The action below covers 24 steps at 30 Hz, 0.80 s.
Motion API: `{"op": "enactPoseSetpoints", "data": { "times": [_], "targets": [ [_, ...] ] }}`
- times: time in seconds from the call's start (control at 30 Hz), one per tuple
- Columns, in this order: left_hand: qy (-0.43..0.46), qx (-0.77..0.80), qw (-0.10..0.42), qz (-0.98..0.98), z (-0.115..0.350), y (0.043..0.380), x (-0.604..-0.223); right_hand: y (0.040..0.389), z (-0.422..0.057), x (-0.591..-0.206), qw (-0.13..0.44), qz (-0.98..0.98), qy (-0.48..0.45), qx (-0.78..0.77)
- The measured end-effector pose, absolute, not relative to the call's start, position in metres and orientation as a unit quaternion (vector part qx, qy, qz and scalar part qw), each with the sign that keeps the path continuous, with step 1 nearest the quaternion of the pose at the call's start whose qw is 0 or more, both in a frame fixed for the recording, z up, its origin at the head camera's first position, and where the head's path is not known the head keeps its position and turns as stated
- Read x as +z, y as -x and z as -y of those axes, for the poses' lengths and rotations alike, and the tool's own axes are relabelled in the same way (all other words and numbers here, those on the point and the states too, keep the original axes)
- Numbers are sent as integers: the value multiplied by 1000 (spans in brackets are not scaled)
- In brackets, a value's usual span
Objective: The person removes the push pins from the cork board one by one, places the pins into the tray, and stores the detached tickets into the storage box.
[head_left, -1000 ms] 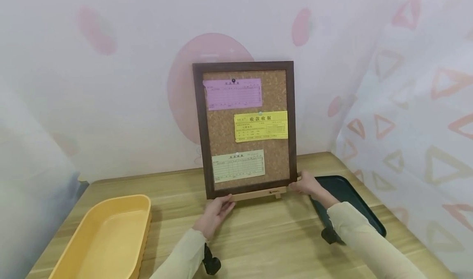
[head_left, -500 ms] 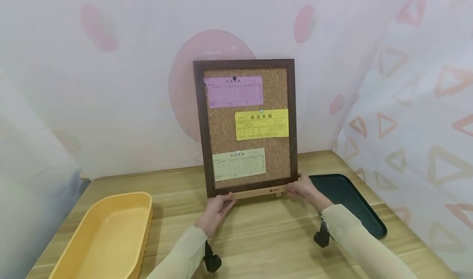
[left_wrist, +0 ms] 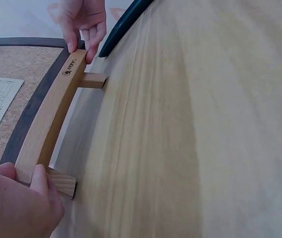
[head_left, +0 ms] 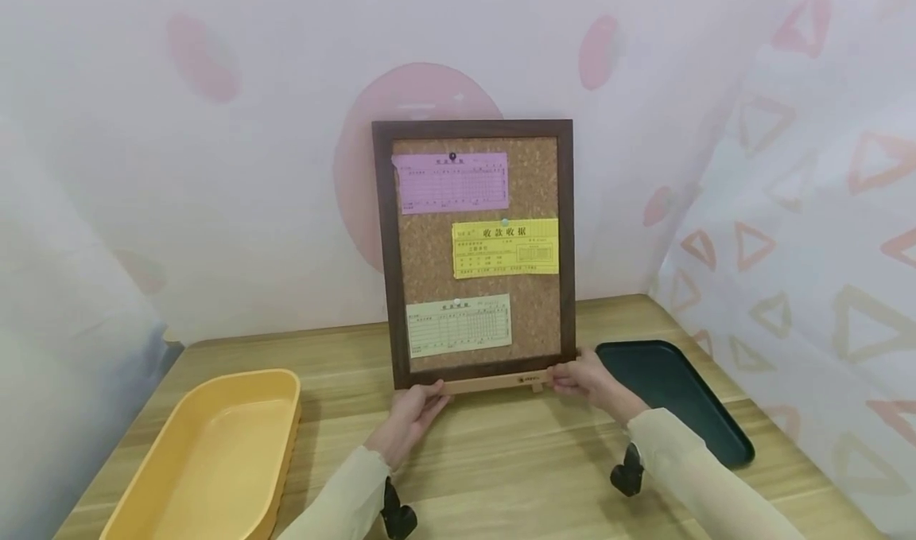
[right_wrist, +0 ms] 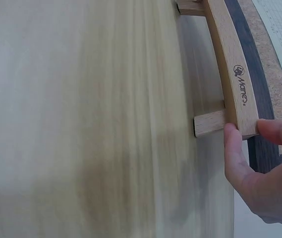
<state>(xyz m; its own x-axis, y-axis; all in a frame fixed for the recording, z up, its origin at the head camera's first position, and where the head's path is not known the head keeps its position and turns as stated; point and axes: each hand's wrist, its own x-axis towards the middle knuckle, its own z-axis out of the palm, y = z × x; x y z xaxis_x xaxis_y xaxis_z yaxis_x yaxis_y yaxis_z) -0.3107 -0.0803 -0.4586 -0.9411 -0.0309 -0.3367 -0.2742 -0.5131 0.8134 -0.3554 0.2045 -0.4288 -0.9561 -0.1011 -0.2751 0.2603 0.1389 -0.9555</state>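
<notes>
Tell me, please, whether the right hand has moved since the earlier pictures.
Yes: in the head view, the right hand has shifted slightly left, away from the dark tray.

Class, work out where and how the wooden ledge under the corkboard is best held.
Probably best at both ends, coming from the front: the wooden ledge is a long, narrow bar standing out before the dark frame, so each squared end offers faces to pinch.

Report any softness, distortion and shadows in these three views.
Head view: small print on the yellow slip is too soft to read; left wrist view: lens distortion seems to bow the wooden ledge, which looks nearly straight in the head view; right wrist view: soft-edged shadows darken the tabletop.
</notes>
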Motion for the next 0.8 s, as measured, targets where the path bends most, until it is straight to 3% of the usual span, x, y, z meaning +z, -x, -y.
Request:
{"op": "enactPoseSetpoints", "data": {
  "times": [0.3,0.8],
  "targets": [
    [155,846,72,-505,80,311,-459,357,-207,-432,137,-745,-48,-651],
    [135,845,115,-504,86,316,-460,360,-207,-437,120,-749,-65,-648]
  ]
}}
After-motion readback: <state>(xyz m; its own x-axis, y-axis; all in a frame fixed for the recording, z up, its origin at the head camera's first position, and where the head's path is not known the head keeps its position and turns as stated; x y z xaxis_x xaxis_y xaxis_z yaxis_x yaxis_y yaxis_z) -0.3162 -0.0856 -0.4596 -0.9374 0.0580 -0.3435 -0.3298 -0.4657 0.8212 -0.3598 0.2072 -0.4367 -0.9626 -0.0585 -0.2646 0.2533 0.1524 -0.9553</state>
